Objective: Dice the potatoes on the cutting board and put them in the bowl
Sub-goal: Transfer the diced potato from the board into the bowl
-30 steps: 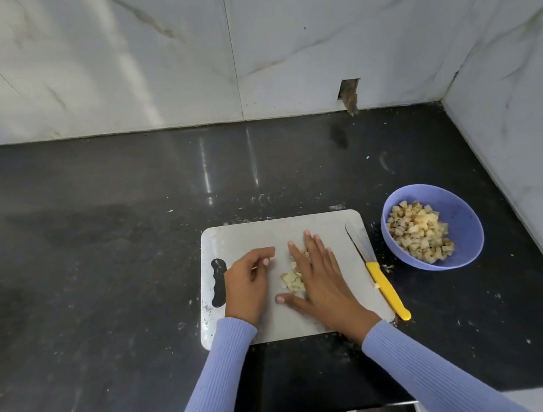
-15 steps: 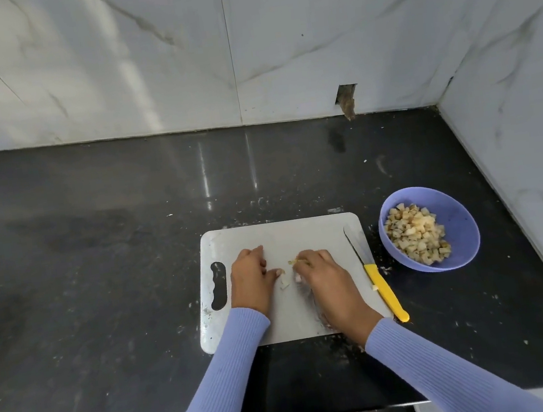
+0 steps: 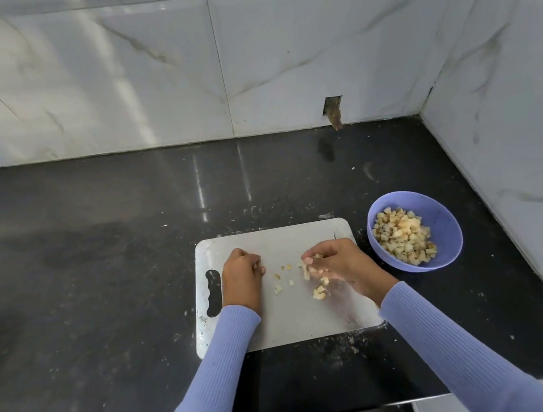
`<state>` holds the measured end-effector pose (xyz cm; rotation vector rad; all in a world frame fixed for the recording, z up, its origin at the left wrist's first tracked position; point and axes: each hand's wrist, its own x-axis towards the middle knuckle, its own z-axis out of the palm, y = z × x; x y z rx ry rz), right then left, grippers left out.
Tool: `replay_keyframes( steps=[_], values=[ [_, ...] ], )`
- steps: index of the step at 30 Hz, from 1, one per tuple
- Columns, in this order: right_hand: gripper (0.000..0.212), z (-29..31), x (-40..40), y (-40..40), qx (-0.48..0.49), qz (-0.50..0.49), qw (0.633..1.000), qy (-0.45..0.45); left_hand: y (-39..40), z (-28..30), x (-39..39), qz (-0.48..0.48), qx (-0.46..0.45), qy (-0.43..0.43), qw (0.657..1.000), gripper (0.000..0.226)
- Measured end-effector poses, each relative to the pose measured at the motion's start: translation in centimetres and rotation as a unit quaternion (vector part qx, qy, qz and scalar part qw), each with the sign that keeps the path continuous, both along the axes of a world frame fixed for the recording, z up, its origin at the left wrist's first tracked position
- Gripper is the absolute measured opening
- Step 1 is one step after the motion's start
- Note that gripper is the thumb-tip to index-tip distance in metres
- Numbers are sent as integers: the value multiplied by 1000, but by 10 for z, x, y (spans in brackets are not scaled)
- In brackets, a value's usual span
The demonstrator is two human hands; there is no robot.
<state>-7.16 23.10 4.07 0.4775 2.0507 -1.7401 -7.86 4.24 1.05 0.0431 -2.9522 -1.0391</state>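
A white cutting board [image 3: 288,317] lies on the black counter. My right hand [image 3: 339,262] hovers over its right part, fingers curled round a clump of potato dice. A few loose dice [image 3: 319,293] lie under and beside it, and smaller bits [image 3: 278,288] sit toward the middle. My left hand [image 3: 241,277] rests on the board's left part with its fingers curled; nothing shows in it. The purple bowl [image 3: 444,217] stands right of the board, partly filled with diced potato [image 3: 403,235].
The black counter [image 3: 98,263] runs far to the left and back to a tiled wall [image 3: 245,71]. A side wall [image 3: 513,139] stands close behind the bowl. Crumbs lie by the board's near right corner [image 3: 356,339]. My right arm covers the yellow-handled knife.
My right hand went from lying flat over the dice to curling round them and lifting them toward the right. My left hand drew back slightly left. Some dice stayed scattered on the board.
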Motion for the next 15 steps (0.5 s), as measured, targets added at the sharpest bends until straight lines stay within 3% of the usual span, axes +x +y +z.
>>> replay_keyframes(
  steps=[6, 11, 13, 15],
  values=[
    [13, 29, 4, 9, -208, -59, 973, -78, 7, -4, -7, -41, -59, 3, 997, 16],
    [14, 61, 7, 44, -241, -128, 961, -33, 11, 1, -15, -54, -86, -16, 995, 3],
    [12, 70, 9, 71, -112, -124, 986, 20, 11, 2, -19, -50, -76, -30, 995, 8],
    [12, 70, 10, 98, 154, -87, 981, 74, 12, 6, -21, -32, -40, -44, 998, 14]
  ],
)
